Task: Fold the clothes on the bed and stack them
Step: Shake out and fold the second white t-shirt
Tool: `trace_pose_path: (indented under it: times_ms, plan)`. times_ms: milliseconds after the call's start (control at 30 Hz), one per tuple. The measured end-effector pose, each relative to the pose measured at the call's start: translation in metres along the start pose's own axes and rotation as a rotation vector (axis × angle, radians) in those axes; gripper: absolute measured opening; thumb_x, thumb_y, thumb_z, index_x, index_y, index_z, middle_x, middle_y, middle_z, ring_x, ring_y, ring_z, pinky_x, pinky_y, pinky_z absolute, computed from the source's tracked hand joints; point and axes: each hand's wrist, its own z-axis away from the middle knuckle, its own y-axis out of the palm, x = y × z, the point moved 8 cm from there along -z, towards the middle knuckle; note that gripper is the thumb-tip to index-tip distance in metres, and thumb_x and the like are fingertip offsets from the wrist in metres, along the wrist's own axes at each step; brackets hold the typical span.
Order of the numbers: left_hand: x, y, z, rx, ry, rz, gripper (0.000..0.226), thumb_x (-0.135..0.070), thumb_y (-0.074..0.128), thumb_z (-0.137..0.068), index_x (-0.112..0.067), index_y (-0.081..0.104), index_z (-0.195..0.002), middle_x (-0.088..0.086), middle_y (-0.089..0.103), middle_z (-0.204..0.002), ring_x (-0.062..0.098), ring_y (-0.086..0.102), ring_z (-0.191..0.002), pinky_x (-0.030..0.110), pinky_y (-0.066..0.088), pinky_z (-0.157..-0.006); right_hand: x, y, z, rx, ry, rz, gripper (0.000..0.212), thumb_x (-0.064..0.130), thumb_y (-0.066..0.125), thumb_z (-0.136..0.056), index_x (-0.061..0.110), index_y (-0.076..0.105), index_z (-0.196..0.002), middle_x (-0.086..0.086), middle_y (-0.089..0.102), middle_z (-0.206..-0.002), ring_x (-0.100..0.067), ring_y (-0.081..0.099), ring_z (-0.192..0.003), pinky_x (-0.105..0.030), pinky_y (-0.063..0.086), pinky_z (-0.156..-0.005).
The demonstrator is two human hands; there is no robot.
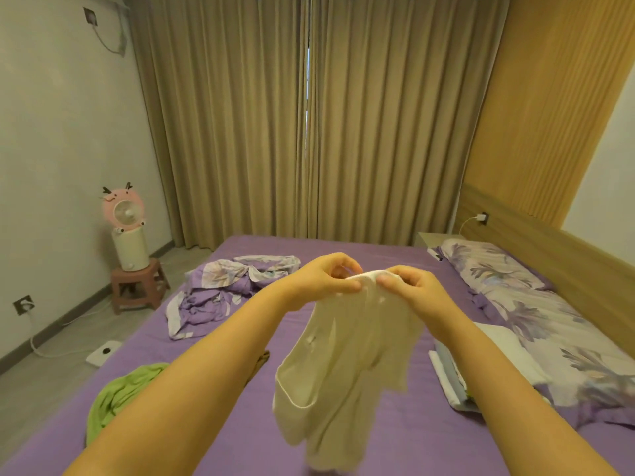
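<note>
Left hand [324, 276]: raised over the middle of the bed, fingers and thumb pinched closed on the top edge of the cream shirt [347, 365].
Right hand [410, 290]: just beside the left, almost touching it, thumb and fingers closed on the same bunched top edge.
Cream shirt: hangs in the air from both hands, clear of the sheet; it is pale, thin and crumpled, with white piping along one lower edge and a few small buttons showing; the lower part is blurred.
Bed [395, 431]: covered in a plain purple sheet that fills the lower view beneath the arms.
Green garment [118, 396]: lies rumpled at the left edge of the bed, partly hidden behind the left forearm.
Floral bedding [223, 290]: a purple and white heap, unfolded, on the far left part of the bed, well apart from the hands.
Folded stack [481, 365]: white and pale pieces laid flat on the right side, just beside the pillows.
Pillows [536, 304]: floral purple, lined along the wooden headboard [549, 242] on the right.
Fan [122, 209]: pink, perched on a cream cylinder on a small stool [137, 286] by the left wall.
Curtains [309, 115]: tan, drawn across the far wall.
</note>
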Motion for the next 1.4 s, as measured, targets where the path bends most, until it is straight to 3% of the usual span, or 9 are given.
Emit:
trace_pose_path:
  times_ms: [233, 400, 700, 800, 867, 967, 1067, 1233, 1400]
  plan:
    - [0.055, -0.005, 0.02, 0.011, -0.115, 0.077, 0.033, -0.026, 0.063, -0.092, 0.003, 0.061, -0.107, 0.016, 0.065, -0.099, 0.022, 0.06, -0.091, 0.048, 0.049, -0.091, -0.006, 0.005, -0.002, 0.053, 0.035, -0.031, 0.012, 0.021, 0.059, -0.092, 0.013, 0.066, -0.089, 0.002, 0.062, -0.078, -0.012, 0.054, -0.074, -0.021, 0.045, -0.065]
    - [0.036, -0.009, 0.02, 0.012, -0.079, 0.068, 0.04, -0.034, 0.065, -0.085, 0.002, 0.06, -0.102, 0.011, 0.055, -0.088, 0.021, 0.051, -0.082, 0.039, 0.041, -0.075, -0.003, 0.04, 0.001, 0.294, 0.049, 0.105, 0.012, 0.025, 0.069, -0.084, 0.024, 0.072, -0.096, 0.008, 0.071, -0.088, -0.002, 0.064, -0.08, -0.017, 0.049, -0.069]
    - [0.084, 0.018, 0.052, 0.154, -0.222, 0.163, 0.046, -0.031, 0.073, -0.082, 0.003, 0.061, -0.111, 0.013, 0.067, -0.104, 0.021, 0.064, -0.092, 0.042, 0.05, -0.091, -0.012, -0.009, -0.006, -0.167, 0.094, -0.245, 0.009, 0.018, 0.062, -0.09, 0.017, 0.071, -0.09, 0.001, 0.071, -0.081, -0.01, 0.064, -0.072, -0.024, 0.051, -0.066]
    - [0.111, 0.016, 0.07, 0.152, -0.294, 0.13, 0.048, -0.037, 0.077, -0.075, 0.0, 0.065, -0.103, 0.008, 0.068, -0.095, 0.019, 0.065, -0.085, 0.038, 0.051, -0.085, -0.033, -0.043, -0.003, -0.317, 0.163, -0.381, 0.01, 0.017, 0.059, -0.092, 0.014, 0.068, -0.092, 0.0, 0.07, -0.081, -0.008, 0.066, -0.068, -0.025, 0.053, -0.063]
    - [0.119, 0.009, 0.079, 0.101, -0.318, 0.12, 0.035, -0.039, 0.076, -0.079, -0.007, 0.066, -0.089, 0.001, 0.066, -0.079, 0.011, 0.062, -0.069, 0.024, 0.05, -0.067, -0.054, -0.064, 0.0, -0.394, 0.219, -0.422, 0.011, 0.018, 0.059, -0.091, 0.012, 0.066, -0.098, -0.006, 0.069, -0.091, -0.014, 0.065, -0.076, -0.031, 0.053, -0.071]
    - [0.115, 0.0, 0.083, -0.03, -0.309, 0.156, 0.035, -0.046, 0.06, -0.087, -0.011, 0.063, -0.084, 0.001, 0.065, -0.074, 0.008, 0.062, -0.059, 0.018, 0.048, -0.054, -0.081, -0.076, 0.008, -0.418, 0.28, -0.404, 0.012, 0.019, 0.061, -0.09, 0.012, 0.067, -0.099, -0.01, 0.067, -0.097, -0.022, 0.063, -0.085, -0.035, 0.052, -0.075]
    - [0.109, -0.006, 0.08, -0.112, -0.311, 0.196, 0.059, -0.06, 0.057, -0.08, -0.005, 0.062, -0.101, 0.017, 0.067, -0.098, 0.031, 0.067, -0.086, 0.036, 0.055, -0.073, -0.096, -0.077, 0.019, -0.42, 0.304, -0.412, 0.016, 0.018, 0.061, -0.091, 0.01, 0.067, -0.103, -0.008, 0.068, -0.092, -0.021, 0.065, -0.082, -0.033, 0.05, -0.069]
    - [0.089, -0.006, 0.074, -0.056, -0.259, 0.133, 0.027, -0.018, 0.067, -0.087, -0.006, 0.067, -0.111, 0.015, 0.07, -0.106, 0.022, 0.067, -0.09, 0.039, 0.055, -0.084, -0.109, -0.087, 0.032, -0.442, 0.302, -0.346, 0.012, 0.017, 0.063, -0.089, 0.01, 0.068, -0.097, -0.007, 0.067, -0.085, -0.021, 0.063, -0.076, -0.032, 0.05, -0.067]
    - [0.067, -0.029, 0.067, -0.347, -0.163, 0.08, 0.014, -0.017, 0.067, -0.088, -0.012, 0.073, -0.1, 0.009, 0.072, -0.091, 0.013, 0.067, -0.075, 0.03, 0.055, -0.069, -0.101, -0.1, 0.04, -0.419, 0.207, -0.194, 0.007, 0.024, 0.065, -0.088, 0.021, 0.07, -0.091, -0.007, 0.07, -0.09, -0.022, 0.064, -0.082, -0.033, 0.051, -0.073]
